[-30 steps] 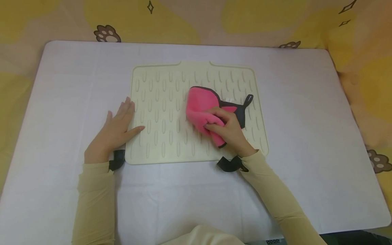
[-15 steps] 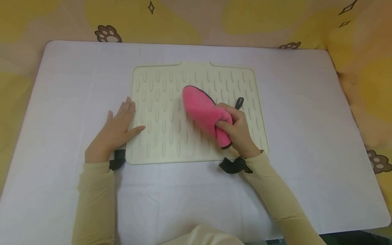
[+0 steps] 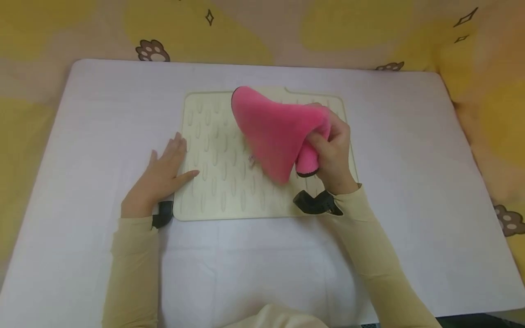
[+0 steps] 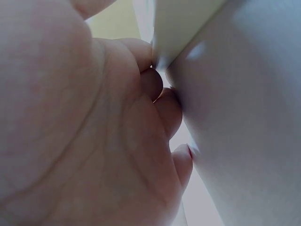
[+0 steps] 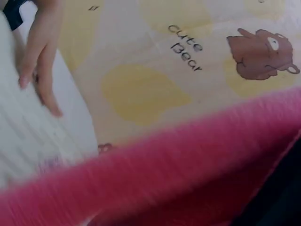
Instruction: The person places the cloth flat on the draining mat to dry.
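Right hand (image 3: pixel 334 152) gripping a dark-edged pink plush cloth (image 3: pixel 275 130), thumb tucked into the bunch; cloth appears held up over the right-middle of the cream ridged mat (image 3: pixel 213 200), a loose flap draping toward the left. Left hand (image 3: pixel 157 177) flat and spread at the mat's left edge, thumb lying on the mat, looks like it's steadying it. Mat lies on the white-covered table (image 3: pixel 410 191). Small dark-pink smudge (image 3: pixel 251 160) on the mat, just beside the cloth's lower left side. To do this well, I'd say: keep the left palm planted so the mat can't slide, gather the loose flap into a firm pad, set it down flat on the smudge and press evenly, working into the grooves between the ridges. Hidden stuff: right fingers mostly behind the cloth; cloth's underside not seen in head view, and can't tell whether its lowest corner touches the mat. Part of the mat's far edge covered too. Left wrist view is mostly palm, thumb cropped. Right wrist view: cloth blurred, dark area in the lower right corner unclear. What the smudge is made of: can't tell.
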Tool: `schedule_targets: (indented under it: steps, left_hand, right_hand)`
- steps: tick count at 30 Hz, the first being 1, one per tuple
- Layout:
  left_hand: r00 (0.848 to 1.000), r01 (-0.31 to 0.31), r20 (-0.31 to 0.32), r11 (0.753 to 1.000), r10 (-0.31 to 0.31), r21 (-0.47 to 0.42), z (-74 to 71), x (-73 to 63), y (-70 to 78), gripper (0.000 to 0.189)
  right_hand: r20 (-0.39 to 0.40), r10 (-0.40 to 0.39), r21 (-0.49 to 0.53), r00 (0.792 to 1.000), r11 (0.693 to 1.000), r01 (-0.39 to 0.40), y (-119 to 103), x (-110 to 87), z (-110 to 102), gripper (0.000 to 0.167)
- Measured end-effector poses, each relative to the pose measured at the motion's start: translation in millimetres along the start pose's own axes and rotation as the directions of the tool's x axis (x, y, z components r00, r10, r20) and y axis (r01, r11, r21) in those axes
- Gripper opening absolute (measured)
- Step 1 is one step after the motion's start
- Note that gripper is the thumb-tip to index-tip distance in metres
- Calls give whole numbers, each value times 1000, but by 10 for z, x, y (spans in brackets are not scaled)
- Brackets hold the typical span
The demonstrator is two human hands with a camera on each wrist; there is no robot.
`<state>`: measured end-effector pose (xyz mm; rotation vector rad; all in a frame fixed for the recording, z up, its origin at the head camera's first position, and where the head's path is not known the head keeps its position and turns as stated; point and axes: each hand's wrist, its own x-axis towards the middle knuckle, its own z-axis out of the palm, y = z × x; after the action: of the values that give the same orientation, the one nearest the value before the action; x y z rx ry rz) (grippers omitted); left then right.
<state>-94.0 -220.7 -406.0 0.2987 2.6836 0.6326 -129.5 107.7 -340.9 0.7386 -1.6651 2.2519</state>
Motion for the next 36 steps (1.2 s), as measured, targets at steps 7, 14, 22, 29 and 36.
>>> schedule_targets:
  steps: [7,14,22,29,36]
  left_hand:
    - [1000,0,0,1000,0,0,-17,-13,7,85]
    - [1000,3,-11,1000,-3,0,-41,-6,1,84]
    - [997,-7,-80,997,1,-78,-182,-63,61,67]
    - [986,-64,-162,971,26,-229,-249,118,152,41]
    - [999,-50,-3,972,50,-229,-104,455,303,31]
  right_hand:
    - [461,-42,-390,886,888,245,250,-230,-151,19]
    - [592,272,-570,758,807,155,415,-452,-242,22]
    - [676,439,-587,592,806,72,344,-290,-276,34]
    - [654,483,-595,582,804,2,243,101,-429,38]
    - [342,547,-740,764,658,-139,539,145,-494,27]
